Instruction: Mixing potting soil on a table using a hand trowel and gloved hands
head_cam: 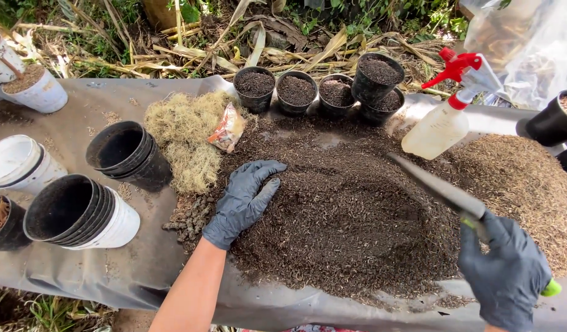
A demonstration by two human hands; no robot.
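Note:
My left hand [243, 201], in a dark grey glove, lies flat with fingers spread on the left edge of a wide heap of dark soil mix [345, 215]. My right hand [506, 270], also gloved, grips the green handle of a grey trowel [440, 189] whose blade points up-left over the heap. A pile of pale dry moss [188, 132] and a small crumpled packet [227, 128] lie just beyond my left hand. Several black pots filled with soil [295, 91] stand in a row at the far edge.
Stacks of empty black and white pots [126, 154] [80, 212] lie on their sides at left on the grey sheet [111, 270]. A white spray bottle with a red trigger [449, 114] leans at right beside lighter brown husk material [523, 178]. Dry leaves lie behind.

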